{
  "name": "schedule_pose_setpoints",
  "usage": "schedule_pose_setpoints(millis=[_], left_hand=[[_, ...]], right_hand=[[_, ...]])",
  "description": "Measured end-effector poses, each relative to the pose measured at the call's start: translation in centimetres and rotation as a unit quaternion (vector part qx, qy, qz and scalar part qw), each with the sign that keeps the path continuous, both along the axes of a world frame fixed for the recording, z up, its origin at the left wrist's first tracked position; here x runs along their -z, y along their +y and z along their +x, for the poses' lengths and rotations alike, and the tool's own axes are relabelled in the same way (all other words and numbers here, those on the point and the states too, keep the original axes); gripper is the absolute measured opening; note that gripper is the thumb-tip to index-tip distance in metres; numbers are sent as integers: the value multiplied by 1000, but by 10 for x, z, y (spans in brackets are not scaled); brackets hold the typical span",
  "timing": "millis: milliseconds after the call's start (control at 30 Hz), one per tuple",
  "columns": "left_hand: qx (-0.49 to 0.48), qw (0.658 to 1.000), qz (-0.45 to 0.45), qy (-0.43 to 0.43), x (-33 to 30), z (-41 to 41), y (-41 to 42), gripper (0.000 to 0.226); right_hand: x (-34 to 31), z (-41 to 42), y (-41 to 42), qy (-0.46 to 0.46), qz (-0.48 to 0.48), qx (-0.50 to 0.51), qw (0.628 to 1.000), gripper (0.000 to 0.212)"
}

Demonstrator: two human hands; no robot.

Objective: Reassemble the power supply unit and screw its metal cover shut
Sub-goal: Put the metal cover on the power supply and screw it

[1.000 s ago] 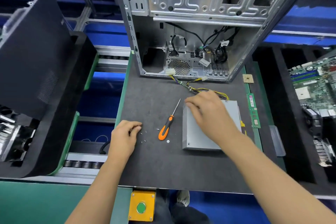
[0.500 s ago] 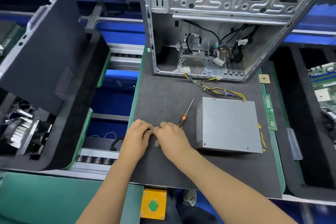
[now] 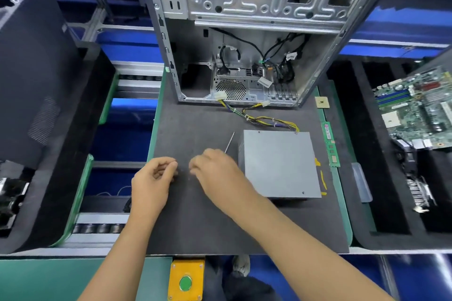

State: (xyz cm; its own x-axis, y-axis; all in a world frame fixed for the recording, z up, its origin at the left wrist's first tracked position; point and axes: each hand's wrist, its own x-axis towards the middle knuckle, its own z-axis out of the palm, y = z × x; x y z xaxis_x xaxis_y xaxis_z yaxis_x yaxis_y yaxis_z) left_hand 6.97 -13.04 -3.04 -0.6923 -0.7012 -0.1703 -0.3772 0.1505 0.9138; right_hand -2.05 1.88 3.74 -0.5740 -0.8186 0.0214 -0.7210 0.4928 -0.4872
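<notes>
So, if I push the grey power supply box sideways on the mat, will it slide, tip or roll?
The power supply box lies flat on a broad face, so it likely slides and will not roll or tip. Its metal shell looks stiff and probably heavy for its size. The wire bundle leading to the computer case may drag or limit the push.

PSU [image 3: 281, 164] sits on the worktop [image 3: 195, 227], case [image 3: 244, 32] right behind it, cables [image 3: 266, 121] running between. Screwdriver [image 3: 230, 142] just left of the PSU, RAM stick [image 3: 330, 144] right, motherboard [image 3: 420, 115] far right.
</notes>
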Motion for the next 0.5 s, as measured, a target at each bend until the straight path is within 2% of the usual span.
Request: schedule_pose_setpoints(millis=[100, 167, 233, 300, 500], left_hand=[[3, 999, 29, 15, -6, -12, 9, 16], [14, 999, 35, 21, -7, -18, 16, 16], [21, 999, 40, 26, -6, -21, 21, 16], [26, 999, 41, 23, -4, -23, 24, 17], [39, 999, 31, 8, 5, -18, 23, 18]], right_hand=[[-34, -62, 48, 20, -33, 150, 988, 9], [-46, -101, 79, 1, 8, 206, 978, 11], [-44, -121, 95, -21, 58, 196, 979, 14], [-37, -126, 99, -25, 65, 169, 983, 15], [-23, -120, 91, -28, -23, 137, 990, 8]])
